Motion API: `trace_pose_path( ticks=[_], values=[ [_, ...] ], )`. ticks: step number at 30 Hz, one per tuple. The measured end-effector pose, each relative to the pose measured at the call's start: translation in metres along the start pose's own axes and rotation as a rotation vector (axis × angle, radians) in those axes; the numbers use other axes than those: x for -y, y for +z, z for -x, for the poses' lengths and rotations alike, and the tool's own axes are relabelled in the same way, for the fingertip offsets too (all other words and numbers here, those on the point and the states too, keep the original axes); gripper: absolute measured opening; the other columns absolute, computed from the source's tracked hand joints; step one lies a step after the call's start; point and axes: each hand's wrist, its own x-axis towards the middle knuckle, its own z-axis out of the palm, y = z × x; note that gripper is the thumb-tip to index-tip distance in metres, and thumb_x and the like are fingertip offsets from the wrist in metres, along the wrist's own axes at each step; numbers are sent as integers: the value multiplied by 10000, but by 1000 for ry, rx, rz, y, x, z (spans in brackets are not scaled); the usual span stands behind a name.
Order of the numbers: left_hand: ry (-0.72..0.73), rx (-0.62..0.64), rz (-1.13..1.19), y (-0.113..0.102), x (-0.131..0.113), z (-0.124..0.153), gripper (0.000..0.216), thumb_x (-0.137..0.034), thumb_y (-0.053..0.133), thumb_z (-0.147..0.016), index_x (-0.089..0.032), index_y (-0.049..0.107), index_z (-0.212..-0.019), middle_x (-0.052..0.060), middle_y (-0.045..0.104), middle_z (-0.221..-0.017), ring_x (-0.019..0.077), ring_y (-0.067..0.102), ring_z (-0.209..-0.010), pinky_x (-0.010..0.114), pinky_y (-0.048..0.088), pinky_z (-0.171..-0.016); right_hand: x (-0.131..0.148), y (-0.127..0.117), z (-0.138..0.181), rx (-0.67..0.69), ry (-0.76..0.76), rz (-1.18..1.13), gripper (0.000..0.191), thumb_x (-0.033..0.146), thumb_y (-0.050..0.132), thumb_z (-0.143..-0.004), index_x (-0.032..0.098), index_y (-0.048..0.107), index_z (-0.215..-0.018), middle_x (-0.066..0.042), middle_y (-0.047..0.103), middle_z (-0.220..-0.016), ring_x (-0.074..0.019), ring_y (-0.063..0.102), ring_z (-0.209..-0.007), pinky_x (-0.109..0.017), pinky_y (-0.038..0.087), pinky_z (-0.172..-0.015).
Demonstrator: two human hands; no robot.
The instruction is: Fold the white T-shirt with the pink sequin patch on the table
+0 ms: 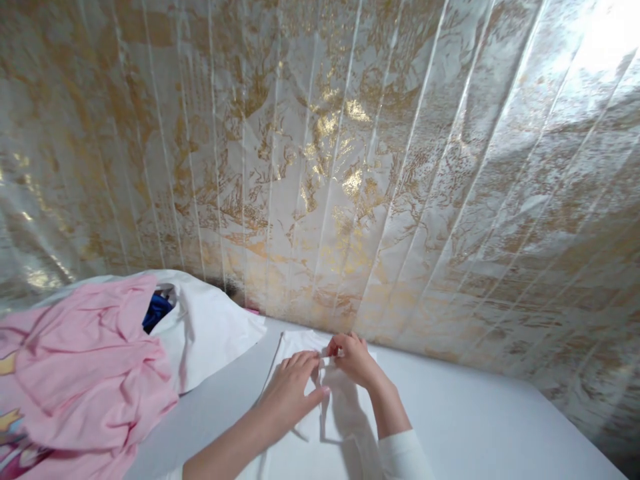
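Note:
A white garment [300, 360] lies flat on a white table [475, 413] in front of me. My left hand [293, 390] rests on the cloth with its fingers together and bent, pinching a fold near the top. Facing it, my right hand [353, 357] pinches the same white fold from the other side. A white sleeve covers my right forearm [403, 457]. The far edge of the garment reaches almost to the wall.
A pile of clothes sits at the left: a pink garment [85, 373] on top, a white one [210, 333] beneath, and a bit of blue cloth [156, 310] between them. A shiny gold-and-white patterned wall [350, 167] rises just behind the table.

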Motion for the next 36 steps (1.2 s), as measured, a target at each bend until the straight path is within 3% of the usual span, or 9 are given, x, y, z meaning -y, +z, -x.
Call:
trace_pose_path(
  ticks=[3, 7, 12, 17, 20, 25, 29, 33, 36],
  values=[
    [-90, -31, 44, 6, -7, -15, 195, -345, 596, -868, -196, 588, -993, 45, 685, -972, 208, 638, -912, 281, 453, -787, -2, -4, 0, -67, -21, -93, 260, 52, 533, -708, 214, 698, -827, -22, 707, -873, -226, 541, -955, -354, 296, -875],
    [-174, -40, 33, 13, -11, -30, 277, -269, 588, -873, -205, 507, -1130, -28, 656, -755, 174, 648, -710, 223, 396, -591, -11, -5, -2, -113, -35, -243, 216, 141, 579, -707, 226, 685, -875, -8, 704, -891, -219, 556, -946, -347, 351, -892],
    [-206, -36, -86, 11, -9, -31, 261, -179, 509, -908, -238, 505, -1163, -7, 677, -787, 203, 678, -813, 250, 411, -683, -39, -12, -6, -185, 94, -432, 160, 215, 521, -728, 199, 630, -845, -15, 665, -780, -182, 601, -732, -301, 447, -713],
    [-186, 3, -196, 7, -10, -30, 346, -132, 508, -885, -213, 489, -1220, 60, 693, -945, 240, 672, -909, 304, 452, -773, -65, -8, -1, -131, 289, -625, 85, 211, 520, -702, 195, 575, -765, 20, 623, -618, -148, 608, -510, -236, 422, -475],
    [-161, 1, -238, 5, -12, -30, 411, -48, 494, -845, -188, 480, -1231, 90, 651, -1084, 231, 626, -1037, 307, 442, -869, -71, -4, 0, -143, 342, -717, 17, 190, 569, -710, 181, 563, -724, 25, 625, -617, -129, 615, -541, -236, 463, -516],
    [-96, -25, -269, 2, -9, -30, 485, 48, 436, -790, -172, 499, -1217, 93, 550, -1219, 214, 538, -1135, 312, 378, -992, -73, -12, -1, -206, 338, -844, 79, 224, 556, -715, 198, 569, -789, -10, 680, -774, -138, 663, -696, -243, 504, -611],
    [-64, -45, -261, 2, -2, -31, 496, 80, 370, -795, -173, 519, -1194, 91, 553, -1185, 200, 560, -1070, 313, 410, -947, -59, -7, 5, -91, 297, -927, 191, 296, 585, -693, 190, 599, -850, -54, 711, -828, -179, 694, -716, -282, 523, -607],
    [41, -54, -237, -5, -4, -28, 452, 46, 371, -833, -183, 566, -1170, 96, 564, -1185, 217, 545, -1106, 349, 415, -950, -44, 7, 7, -33, 248, -964, 204, 312, 603, -684, 178, 611, -838, -110, 726, -907, -217, 707, -819, -322, 544, -680],
    [224, 15, -209, -7, -11, -21, 333, -107, 451, -922, -259, 595, -1181, 42, 552, -1309, 214, 463, -1256, 372, 344, -1047, -41, 6, 3, -52, 193, -936, 210, 299, 571, -695, 181, 612, -864, -103, 720, -954, -222, 694, -897, -338, 541, -755]
  ],
)
